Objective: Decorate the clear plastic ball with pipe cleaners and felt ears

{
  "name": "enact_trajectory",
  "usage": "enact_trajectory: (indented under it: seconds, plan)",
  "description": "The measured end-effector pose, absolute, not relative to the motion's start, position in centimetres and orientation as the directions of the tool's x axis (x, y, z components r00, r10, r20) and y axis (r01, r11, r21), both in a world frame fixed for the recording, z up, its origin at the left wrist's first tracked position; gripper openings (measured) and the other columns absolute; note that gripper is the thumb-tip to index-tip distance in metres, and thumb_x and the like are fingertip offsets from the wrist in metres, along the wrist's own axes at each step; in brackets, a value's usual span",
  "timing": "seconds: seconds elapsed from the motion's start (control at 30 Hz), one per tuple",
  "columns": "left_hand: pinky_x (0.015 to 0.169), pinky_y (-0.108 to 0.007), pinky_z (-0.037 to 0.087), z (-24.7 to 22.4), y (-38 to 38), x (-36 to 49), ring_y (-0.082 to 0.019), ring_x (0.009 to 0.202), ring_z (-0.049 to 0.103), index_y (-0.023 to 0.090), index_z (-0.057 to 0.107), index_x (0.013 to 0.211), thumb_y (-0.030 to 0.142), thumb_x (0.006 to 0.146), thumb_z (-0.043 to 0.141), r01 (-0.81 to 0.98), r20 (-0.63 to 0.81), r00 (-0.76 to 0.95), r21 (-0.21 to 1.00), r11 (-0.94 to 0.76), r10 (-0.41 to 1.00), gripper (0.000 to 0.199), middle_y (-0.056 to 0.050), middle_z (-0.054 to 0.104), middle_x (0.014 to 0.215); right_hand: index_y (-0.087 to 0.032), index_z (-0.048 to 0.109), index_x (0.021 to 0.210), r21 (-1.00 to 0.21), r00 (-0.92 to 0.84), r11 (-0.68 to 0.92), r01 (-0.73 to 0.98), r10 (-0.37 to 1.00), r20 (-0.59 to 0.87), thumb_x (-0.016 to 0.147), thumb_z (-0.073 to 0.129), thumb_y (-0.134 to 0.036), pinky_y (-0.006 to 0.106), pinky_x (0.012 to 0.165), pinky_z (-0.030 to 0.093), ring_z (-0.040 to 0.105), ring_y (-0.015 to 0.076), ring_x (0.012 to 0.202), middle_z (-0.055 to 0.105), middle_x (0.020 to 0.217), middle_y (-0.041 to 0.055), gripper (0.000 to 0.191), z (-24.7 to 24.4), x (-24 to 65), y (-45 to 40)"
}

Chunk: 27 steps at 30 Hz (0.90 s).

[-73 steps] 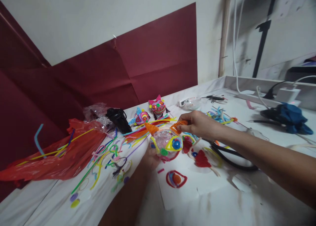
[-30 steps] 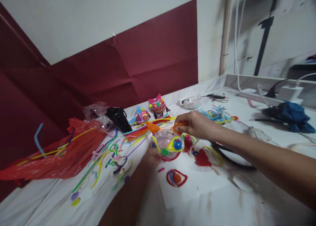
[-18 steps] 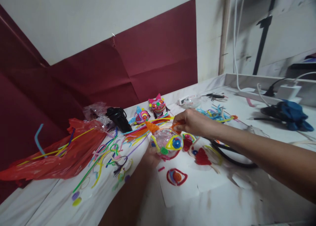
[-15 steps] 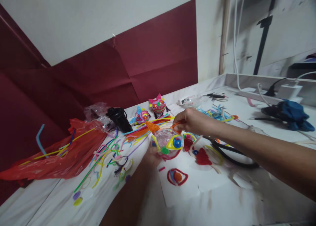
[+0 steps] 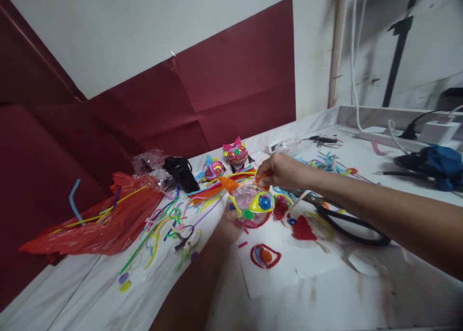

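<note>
My left hand [image 5: 229, 223] holds a clear decorated ball [image 5: 251, 206] from below; the ball carries a yellow-rimmed blue eye and an orange cone ear. Above it, my right hand [image 5: 280, 171] pinches an orange fuzzy piece [image 5: 260, 179] against the ball's top right. A red spiral shape with an orange centre [image 5: 265, 256] lies on white paper [image 5: 289, 268] just below the ball. A red fuzzy shape [image 5: 302, 228] lies to the ball's right.
Loose coloured pipe cleaners [image 5: 170, 220] litter the white table, beside a red plastic bag [image 5: 97, 220] at left. Two finished decorated balls [image 5: 237, 154] stand at the back near a black object [image 5: 181, 172]. A black cable [image 5: 347, 222] loops under my right forearm; a blue cloth [image 5: 439, 160] lies far right.
My right hand has closed in on the ball's top with the orange piece, which now sits lower against it. The view has shifted slightly; my left hand keeps its hold.
</note>
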<state>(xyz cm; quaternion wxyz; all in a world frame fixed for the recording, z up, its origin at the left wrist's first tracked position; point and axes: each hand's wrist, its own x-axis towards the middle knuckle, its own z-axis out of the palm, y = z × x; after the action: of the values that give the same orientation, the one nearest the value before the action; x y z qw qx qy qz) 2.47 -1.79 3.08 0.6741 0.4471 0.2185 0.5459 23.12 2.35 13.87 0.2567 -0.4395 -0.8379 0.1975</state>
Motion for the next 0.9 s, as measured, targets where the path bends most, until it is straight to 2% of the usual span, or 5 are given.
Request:
enact_trajectory:
  seconds: [0.2, 0.3, 0.47, 0.7, 0.9]
  plan:
    - [0.109, -0.058, 0.042, 2.6, -1.5, 2.2, -0.042, 0.126, 0.058, 0.019, 0.063, 0.125, 0.038, 0.055, 0.084, -0.546, 0.193, 0.364, 0.837, 0.04, 0.911, 0.075, -0.015, 0.071, 0.122, -0.019, 0.064, 0.072, -0.686, -0.347, 0.438, 0.58, 0.895, 0.279, 0.065, 0.077, -0.012, 0.025, 0.054, 0.039, 0.057, 0.0132, 0.052, 0.065, 0.055, -0.0052, 0.017, 13.2, 22.8, 2.9]
    - [0.108, -0.057, 0.043, 2.5, -1.5, 2.2, -0.041, 0.127, 0.057, 0.024, 0.062, 0.126, 0.038, 0.057, 0.084, -0.558, 0.207, 0.351, 0.829, 0.026, 0.913, 0.074, -0.013, 0.069, 0.127, -0.021, 0.058, 0.072, -0.764, -0.321, 0.425, 0.486, 0.899, 0.297, 0.064, 0.077, -0.017, 0.025, 0.051, 0.039, 0.057, 0.0142, 0.052, 0.064, 0.056, -0.0042, 0.021, 12.1, 22.7, 3.7]
    - [0.106, -0.057, 0.044, 2.5, -1.5, 2.4, -0.04, 0.126, 0.058, 0.025, 0.06, 0.127, 0.036, 0.056, 0.084, -0.59, 0.227, 0.293, 0.808, -0.011, 0.929, 0.076, -0.012, 0.067, 0.129, -0.019, 0.062, 0.071, -0.792, -0.367, 0.436, 0.428, 0.884, 0.288, 0.07, 0.068, -0.027, 0.026, 0.049, 0.038, 0.052, 0.0138, 0.052, 0.064, 0.059, -0.0006, 0.01, 10.7, 22.8, 5.0]
    - [0.105, -0.053, 0.045, 1.8, -1.0, 2.2, -0.034, 0.12, 0.062, 0.027, 0.058, 0.123, 0.025, 0.057, 0.082, -0.629, 0.244, 0.249, 0.776, -0.035, 0.937, 0.071, -0.008, 0.069, 0.123, -0.017, 0.067, 0.075, -0.816, -0.406, 0.427, 0.389, 0.875, 0.264, 0.07, 0.065, -0.025, 0.026, 0.053, 0.038, 0.051, 0.0126, 0.056, 0.062, 0.059, -0.001, 0.01, 10.9, 22.6, 5.2]
    - [0.107, -0.049, 0.042, 1.4, -0.9, 2.1, -0.034, 0.123, 0.059, 0.024, 0.06, 0.119, 0.023, 0.062, 0.081, -0.649, 0.284, 0.219, 0.756, -0.078, 0.933, 0.061, -0.007, 0.071, 0.119, -0.02, 0.061, 0.084, -0.925, -0.295, 0.297, 0.238, 0.929, 0.223, 0.058, 0.084, -0.031, 0.027, 0.051, 0.04, 0.056, 0.0149, 0.054, 0.065, 0.06, -0.0015, 0.037, 10.3, 22.2, 5.7]
